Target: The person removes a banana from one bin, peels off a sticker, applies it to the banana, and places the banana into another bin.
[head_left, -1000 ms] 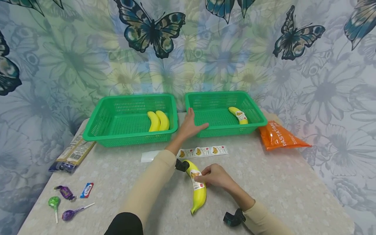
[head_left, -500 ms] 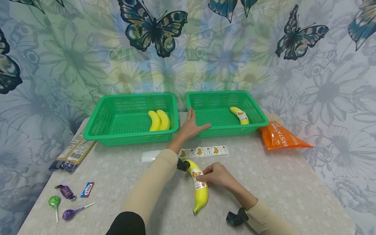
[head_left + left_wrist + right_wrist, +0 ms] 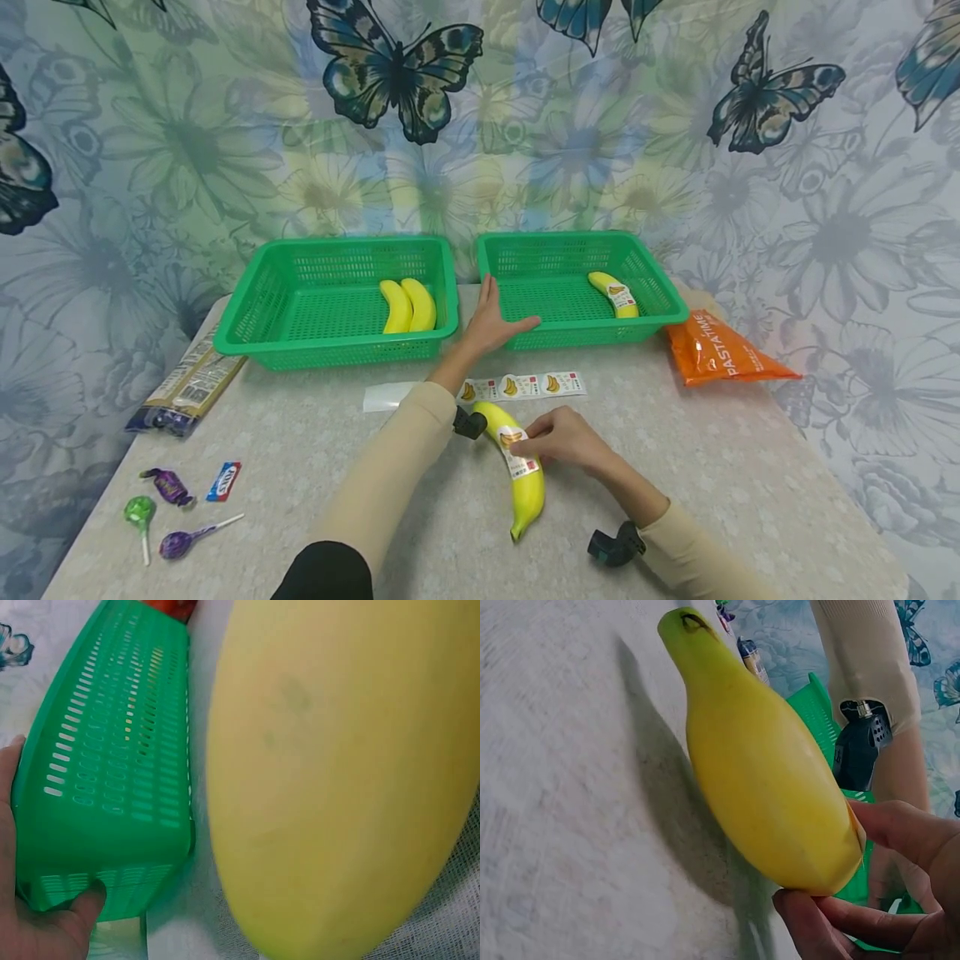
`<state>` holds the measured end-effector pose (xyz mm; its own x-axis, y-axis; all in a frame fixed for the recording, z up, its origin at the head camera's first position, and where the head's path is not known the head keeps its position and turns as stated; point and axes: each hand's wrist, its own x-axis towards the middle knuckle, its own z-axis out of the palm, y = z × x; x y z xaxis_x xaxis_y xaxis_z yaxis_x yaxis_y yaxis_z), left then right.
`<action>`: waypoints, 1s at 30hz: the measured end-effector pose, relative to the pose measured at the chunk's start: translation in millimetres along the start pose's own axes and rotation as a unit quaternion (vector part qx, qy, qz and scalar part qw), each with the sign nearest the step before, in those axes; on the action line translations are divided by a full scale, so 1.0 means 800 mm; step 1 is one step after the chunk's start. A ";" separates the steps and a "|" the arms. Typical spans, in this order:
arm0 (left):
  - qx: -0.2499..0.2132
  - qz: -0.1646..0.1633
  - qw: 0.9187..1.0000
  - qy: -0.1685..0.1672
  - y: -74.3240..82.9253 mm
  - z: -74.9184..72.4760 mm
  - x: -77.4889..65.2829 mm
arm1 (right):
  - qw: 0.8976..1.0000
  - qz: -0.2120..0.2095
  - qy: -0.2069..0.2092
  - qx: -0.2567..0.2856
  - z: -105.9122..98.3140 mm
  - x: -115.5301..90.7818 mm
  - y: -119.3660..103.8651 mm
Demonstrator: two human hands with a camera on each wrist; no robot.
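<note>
In the head view, my right hand (image 3: 566, 437) pinches a yellow banana (image 3: 528, 496) between thumb and fingers. A white sticker (image 3: 523, 465) with a banana picture lies on its upper side, partly under my thumb. The right wrist view has the banana's green-tipped end (image 3: 694, 626) pointing away from my fingers, a shadow beside it on the table. Farther forward, my left hand (image 3: 491, 321) touches the near left corner of the right green basket (image 3: 570, 335), fingers straight and thumb spread. That basket contains one stickered banana (image 3: 615, 295). A strip of banana stickers (image 3: 531, 387) lies partly behind my left forearm.
A left green basket (image 3: 330, 357) carries two bananas (image 3: 409, 306). An orange packet (image 3: 723, 350) lies at the right, a gold packet (image 3: 183, 387) at the left. Wrapped sweets (image 3: 171, 487) and lollipops (image 3: 177, 545) sit front left. Patterned cloth (image 3: 525, 158) hangs behind.
My right hand has shifted slightly right and away from me with the banana in its pinch. The left hand keeps its place at the basket corner.
</note>
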<state>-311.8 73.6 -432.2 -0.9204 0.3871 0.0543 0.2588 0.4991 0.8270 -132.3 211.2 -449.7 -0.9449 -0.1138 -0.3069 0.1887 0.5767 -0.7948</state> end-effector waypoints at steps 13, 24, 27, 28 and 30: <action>-0.019 0.006 1.000 0.001 -0.005 0.000 0.002 | 0.999 0.009 -0.020 0.031 -0.033 0.003 -0.003; -0.035 0.004 0.999 0.006 -0.004 -0.003 0.000 | 1.000 -0.003 -0.025 0.000 -0.095 0.008 -0.031; -0.035 0.003 0.999 0.005 -0.004 -0.001 -0.001 | 0.999 -0.012 -0.037 -0.012 -0.119 0.010 -0.042; -0.031 0.004 0.999 0.006 -0.005 0.000 -0.001 | 0.999 -0.011 -0.039 -0.019 -0.128 0.010 -0.047; -0.026 0.008 1.000 0.012 -0.005 0.001 0.000 | 0.999 -0.010 -0.040 -0.033 -0.145 0.013 -0.058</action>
<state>-312.2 72.4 -435.9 -0.9233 0.3755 0.0809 0.2585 0.4515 0.8540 -181.8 277.4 -355.4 -0.9236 -0.1881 -0.3340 0.1494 0.6259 -0.7655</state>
